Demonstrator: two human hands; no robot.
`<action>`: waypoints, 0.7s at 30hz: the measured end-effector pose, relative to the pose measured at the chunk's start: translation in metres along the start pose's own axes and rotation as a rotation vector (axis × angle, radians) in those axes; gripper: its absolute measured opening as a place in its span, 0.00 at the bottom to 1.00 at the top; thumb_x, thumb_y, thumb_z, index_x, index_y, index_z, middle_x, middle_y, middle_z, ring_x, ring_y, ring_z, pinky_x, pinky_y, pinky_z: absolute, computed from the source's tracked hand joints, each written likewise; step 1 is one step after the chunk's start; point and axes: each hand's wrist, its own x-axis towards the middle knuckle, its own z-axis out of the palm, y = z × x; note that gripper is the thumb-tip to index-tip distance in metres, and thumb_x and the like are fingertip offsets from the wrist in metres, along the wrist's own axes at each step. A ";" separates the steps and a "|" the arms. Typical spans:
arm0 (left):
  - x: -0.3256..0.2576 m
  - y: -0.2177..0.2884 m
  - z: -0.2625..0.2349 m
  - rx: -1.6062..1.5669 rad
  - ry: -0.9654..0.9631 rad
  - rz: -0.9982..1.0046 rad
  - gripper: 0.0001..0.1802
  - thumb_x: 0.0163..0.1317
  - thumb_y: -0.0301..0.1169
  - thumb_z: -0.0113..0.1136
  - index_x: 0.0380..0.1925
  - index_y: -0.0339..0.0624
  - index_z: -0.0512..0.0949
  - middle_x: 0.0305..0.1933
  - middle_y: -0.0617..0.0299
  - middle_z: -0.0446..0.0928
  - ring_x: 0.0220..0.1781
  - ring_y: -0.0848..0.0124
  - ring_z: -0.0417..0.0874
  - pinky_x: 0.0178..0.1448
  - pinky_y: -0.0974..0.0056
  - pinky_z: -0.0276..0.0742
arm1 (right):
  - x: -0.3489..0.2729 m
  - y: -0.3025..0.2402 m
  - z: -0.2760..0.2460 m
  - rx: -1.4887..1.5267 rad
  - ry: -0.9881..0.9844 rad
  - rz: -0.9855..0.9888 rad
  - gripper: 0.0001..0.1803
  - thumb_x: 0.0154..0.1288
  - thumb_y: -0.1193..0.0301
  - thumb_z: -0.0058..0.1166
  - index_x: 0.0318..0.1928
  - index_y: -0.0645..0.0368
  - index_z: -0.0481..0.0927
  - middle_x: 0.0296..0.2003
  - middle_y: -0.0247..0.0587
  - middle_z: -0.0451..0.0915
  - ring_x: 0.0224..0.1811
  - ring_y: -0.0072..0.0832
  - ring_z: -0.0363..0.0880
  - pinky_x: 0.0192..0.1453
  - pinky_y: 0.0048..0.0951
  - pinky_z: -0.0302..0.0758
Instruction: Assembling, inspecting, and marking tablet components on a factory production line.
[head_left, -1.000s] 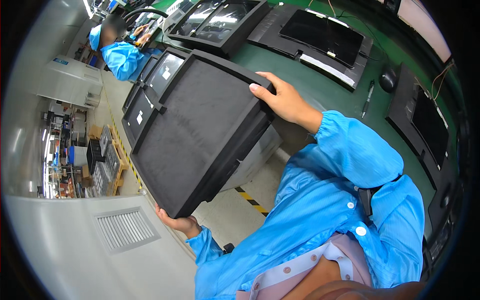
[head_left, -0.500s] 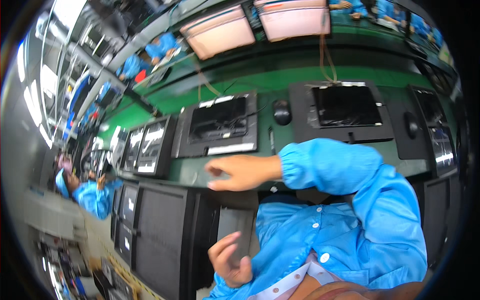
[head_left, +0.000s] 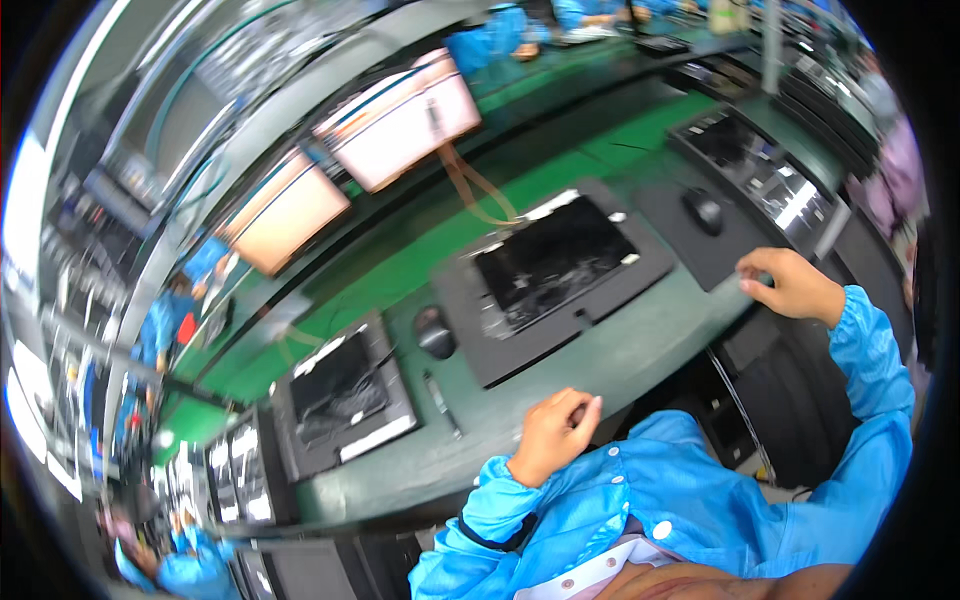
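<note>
My left hand hovers by the near edge of the green bench, fingers loosely curled and thumb apart, holding nothing that I can see. Farther right, my right hand is raised past the bench edge, its fingers bent with a gap to the thumb and nothing visible in it. Ahead of my left hand, a dark display panel lies on a black pad on the bench. Another display panel rests on a second pad to the left. Between them are a black mouse and a dark pen-like tool.
A second mouse sits on a black mat near my right hand. Black trays with screens stand at the right and left. Lit panels hang above the bench. Black bins stand below; co-workers in blue are beyond.
My view has swung to the right. My right arm, which reached left across my body, is now out to the right. My left hand has come up to the bench edge, its fingers more curled.
</note>
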 end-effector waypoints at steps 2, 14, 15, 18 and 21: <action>0.005 -0.016 0.012 -0.068 0.077 -0.143 0.07 0.66 0.30 0.68 0.32 0.38 0.83 0.25 0.56 0.79 0.24 0.70 0.78 0.29 0.64 0.72 | -0.026 0.023 0.011 -0.230 0.213 -0.026 0.18 0.68 0.64 0.62 0.51 0.64 0.81 0.46 0.52 0.83 0.51 0.48 0.81 0.59 0.44 0.76; 0.012 -0.021 0.026 -0.019 0.066 -0.083 0.08 0.67 0.26 0.66 0.30 0.35 0.81 0.22 0.63 0.75 0.22 0.77 0.72 0.27 0.69 0.66 | -0.048 0.108 0.007 -0.267 0.270 0.139 0.22 0.68 0.52 0.59 0.24 0.55 0.78 0.23 0.36 0.80 0.28 0.37 0.80 0.39 0.37 0.71; 0.012 -0.023 0.026 -0.007 0.057 -0.051 0.07 0.67 0.26 0.66 0.30 0.35 0.82 0.22 0.62 0.74 0.21 0.75 0.73 0.26 0.68 0.66 | -0.048 0.104 -0.002 -0.337 0.125 0.141 0.24 0.69 0.50 0.57 0.24 0.57 0.78 0.24 0.40 0.80 0.29 0.41 0.80 0.39 0.42 0.73; 0.009 -0.022 0.024 -0.046 0.081 -0.091 0.07 0.68 0.26 0.65 0.30 0.35 0.82 0.23 0.62 0.75 0.21 0.76 0.74 0.26 0.68 0.67 | -0.021 0.066 -0.038 -0.396 -0.053 0.074 0.26 0.71 0.48 0.55 0.30 0.61 0.79 0.30 0.46 0.81 0.35 0.47 0.80 0.44 0.46 0.76; 0.007 -0.021 0.022 -0.007 0.061 -0.023 0.06 0.67 0.26 0.65 0.31 0.37 0.82 0.23 0.62 0.75 0.21 0.73 0.75 0.26 0.65 0.68 | -0.032 0.005 -0.084 -0.418 0.159 0.042 0.24 0.74 0.51 0.53 0.39 0.63 0.81 0.37 0.46 0.81 0.45 0.43 0.79 0.48 0.43 0.77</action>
